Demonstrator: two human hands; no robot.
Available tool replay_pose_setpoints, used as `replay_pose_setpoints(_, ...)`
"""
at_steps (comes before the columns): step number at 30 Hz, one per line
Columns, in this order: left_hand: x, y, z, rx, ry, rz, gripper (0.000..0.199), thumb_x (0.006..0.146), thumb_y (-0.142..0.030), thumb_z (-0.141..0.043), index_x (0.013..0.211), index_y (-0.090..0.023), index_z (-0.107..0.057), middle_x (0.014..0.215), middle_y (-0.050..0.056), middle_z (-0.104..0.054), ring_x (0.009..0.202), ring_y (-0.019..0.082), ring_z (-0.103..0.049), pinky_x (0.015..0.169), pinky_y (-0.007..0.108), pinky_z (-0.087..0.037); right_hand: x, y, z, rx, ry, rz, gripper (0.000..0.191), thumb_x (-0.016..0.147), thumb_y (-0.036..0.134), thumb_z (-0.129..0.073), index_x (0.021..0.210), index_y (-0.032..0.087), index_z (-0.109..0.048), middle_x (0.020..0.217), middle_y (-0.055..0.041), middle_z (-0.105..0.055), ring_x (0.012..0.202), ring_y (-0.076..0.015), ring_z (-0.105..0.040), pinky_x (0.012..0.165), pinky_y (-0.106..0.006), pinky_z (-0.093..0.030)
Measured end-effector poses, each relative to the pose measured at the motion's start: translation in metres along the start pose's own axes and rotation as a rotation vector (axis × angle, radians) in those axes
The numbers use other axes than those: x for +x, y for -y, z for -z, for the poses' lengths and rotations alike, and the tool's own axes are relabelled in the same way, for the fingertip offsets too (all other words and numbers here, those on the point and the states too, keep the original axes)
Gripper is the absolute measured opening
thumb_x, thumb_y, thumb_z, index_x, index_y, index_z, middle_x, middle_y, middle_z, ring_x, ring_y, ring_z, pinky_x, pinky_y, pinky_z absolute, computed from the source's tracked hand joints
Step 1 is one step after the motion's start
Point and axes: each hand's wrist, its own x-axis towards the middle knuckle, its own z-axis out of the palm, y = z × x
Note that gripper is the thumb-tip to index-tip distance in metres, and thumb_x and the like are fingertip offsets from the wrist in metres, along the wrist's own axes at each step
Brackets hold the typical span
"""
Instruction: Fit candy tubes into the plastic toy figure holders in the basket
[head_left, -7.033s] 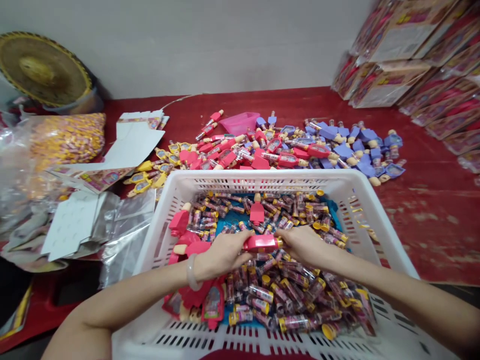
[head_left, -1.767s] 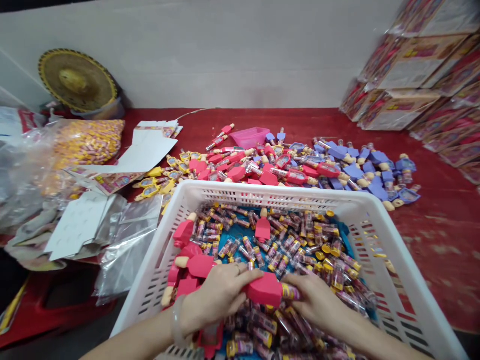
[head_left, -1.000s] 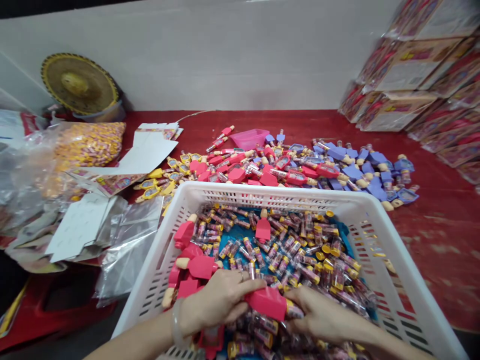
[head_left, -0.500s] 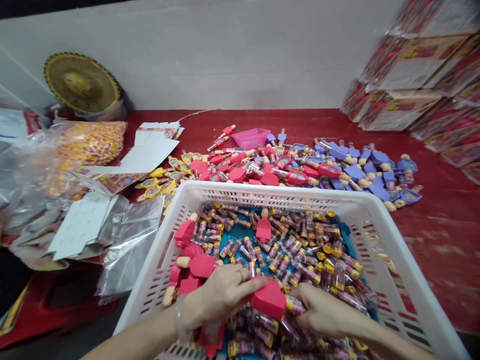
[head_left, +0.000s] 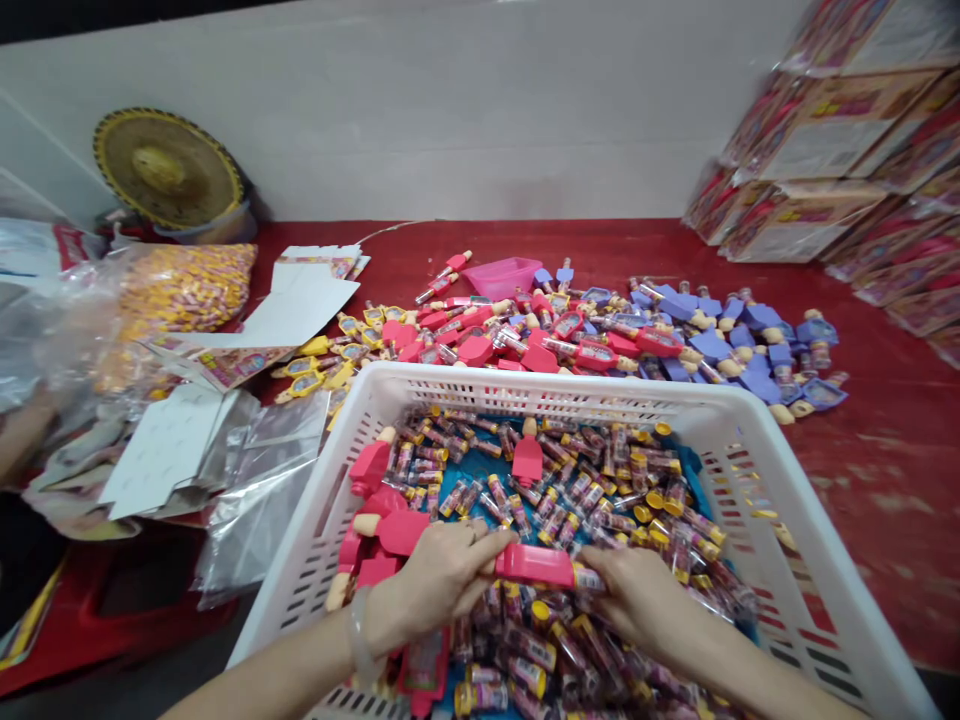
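Between my two hands I hold a pink plastic piece [head_left: 534, 565], edge-on and level above a white basket [head_left: 525, 376]. My left hand [head_left: 444, 572] grips its left end. The fingers of my right hand [head_left: 628, 592] are closed on a small clear tube with a yellow cap [head_left: 587, 578], which meets the piece's right end. Many similar tubes [head_left: 559, 505] fill the basket below. Several pink pieces with tan knobs [head_left: 403, 530] lie on the basket's left side, and one pink piece [head_left: 527, 458] rests on the tubes.
Behind the basket, red, purple [head_left: 709, 345] and yellow pieces [head_left: 306, 383] are heaped on the red table [head_left: 885, 470]. Wrapped boxes [head_left: 821, 130] stack at right. A bag of yellow items [head_left: 187, 285], cardboard [head_left: 161, 450] and clear plastic bags [head_left: 262, 490] lie left; another person's hand [head_left: 26, 430] shows there.
The pink piece has turned from its broad face to its edge and risen slightly. My right hand has moved a little right and up. Another person's hand has appeared at the left edge.
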Motion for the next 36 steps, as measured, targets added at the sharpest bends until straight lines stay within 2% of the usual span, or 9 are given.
replay_pose_setpoints(4, 0.001, 0.004, -0.001, 0.032, 0.001, 0.046, 0.043, 0.085, -0.013, -0.046, 0.126, -0.021, -0.055, 0.093, 0.008, -0.063, 0.083, 0.021, -0.057, 0.073, 0.032, -0.045, -0.001, 0.001, 0.002, 0.053, 0.063, -0.013, 0.019, 0.070, 0.008, -0.051, 0.080, 0.022, -0.061, 0.068, 0.0005, -0.065, 0.066, -0.0168, -0.059, 0.056, -0.024, -0.030)
replay_pose_setpoints(7, 0.003, -0.001, 0.014, -0.433, 0.231, 0.211, 0.050, 0.079, -0.032, -0.066, 0.127, -0.025, -0.054, 0.100, 0.004, -0.063, 0.088, 0.020, -0.058, 0.078, 0.030, -0.045, 0.002, -0.004, -0.002, -0.109, -0.200, 0.059, 0.025, 0.062, 0.004, -0.051, 0.079, 0.020, -0.061, 0.065, -0.0013, -0.063, 0.061, -0.0177, -0.055, 0.061, -0.027, -0.031)
replay_pose_setpoints(10, 0.005, -0.006, 0.024, -0.908, 0.498, 0.396, 0.053, 0.079, -0.054, -0.062, 0.119, -0.019, -0.059, 0.074, -0.001, -0.057, 0.062, 0.012, -0.053, 0.059, 0.023, -0.043, 0.005, -0.005, -0.006, -0.207, -0.477, 0.212, 0.030, 0.063, 0.002, -0.049, 0.086, 0.017, -0.062, 0.068, -0.0035, -0.063, 0.064, -0.0182, -0.053, 0.070, -0.030, -0.033)
replay_pose_setpoints(13, 0.005, -0.007, 0.024, -1.066, 0.538, 0.494, 0.051, 0.081, -0.056, -0.059, 0.111, -0.015, -0.063, 0.062, -0.003, -0.049, 0.051, 0.009, -0.044, 0.052, 0.020, -0.037, 0.005, -0.003, -0.012, -0.181, -0.532, 0.258, 0.033, 0.063, 0.001, -0.048, 0.088, 0.017, -0.062, 0.067, -0.0022, -0.062, 0.061, -0.0170, -0.051, 0.066, -0.029, -0.031)
replay_pose_setpoints(18, 0.003, -0.008, 0.019, -0.817, 0.419, 0.259, 0.040, 0.084, -0.046, -0.060, 0.115, -0.021, -0.063, 0.091, 0.001, -0.064, 0.076, 0.015, -0.057, 0.067, 0.022, -0.043, 0.002, -0.002, -0.020, -0.172, -0.231, 0.078, 0.025, 0.059, 0.003, -0.050, 0.075, 0.019, -0.061, 0.065, -0.0017, -0.064, 0.059, -0.0167, -0.055, 0.058, -0.028, -0.026)
replay_pose_setpoints(23, 0.001, -0.001, -0.004, -0.111, 0.079, -0.051, 0.047, 0.092, -0.022, -0.045, 0.139, -0.022, -0.041, 0.101, 0.009, -0.064, 0.090, 0.022, -0.059, 0.080, 0.034, -0.046, 0.002, 0.003, 0.000, 0.070, 0.189, -0.107, 0.020, 0.067, 0.013, -0.052, 0.082, 0.020, -0.064, 0.076, -0.0035, -0.069, 0.071, -0.0192, -0.061, 0.059, -0.025, -0.031)
replay_pose_setpoints(27, 0.001, -0.001, 0.001, -0.102, 0.079, 0.026, 0.055, 0.090, -0.023, -0.051, 0.143, -0.025, -0.035, 0.105, 0.009, -0.062, 0.094, 0.022, -0.058, 0.083, 0.037, -0.046, 0.004, 0.005, 0.013, 0.251, 0.262, -0.118, 0.018, 0.070, 0.016, -0.053, 0.082, 0.021, -0.065, 0.078, -0.0013, -0.069, 0.074, -0.0180, -0.062, 0.062, -0.024, -0.034)
replay_pose_setpoints(31, 0.004, -0.006, 0.020, -0.702, 0.345, 0.445, 0.075, 0.077, -0.055, -0.066, 0.138, -0.020, -0.040, 0.082, 0.002, -0.064, 0.074, 0.018, -0.060, 0.068, 0.029, -0.047, 0.004, -0.002, 0.001, -0.013, -0.040, -0.051, 0.027, 0.065, 0.007, -0.050, 0.083, 0.021, -0.064, 0.072, -0.0020, -0.067, 0.068, -0.0183, -0.059, 0.062, -0.026, -0.033)
replay_pose_setpoints(36, 0.006, -0.002, 0.000, -1.361, 0.631, 0.756, 0.076, 0.077, -0.084, -0.030, 0.074, -0.013, -0.060, 0.046, -0.002, -0.043, 0.036, 0.007, -0.032, 0.041, 0.021, -0.023, 0.000, -0.002, -0.009, -0.244, -0.558, 0.289, 0.031, 0.076, 0.002, -0.043, 0.097, 0.014, -0.062, 0.073, -0.0060, -0.063, 0.067, -0.0187, -0.053, 0.073, -0.033, -0.037)
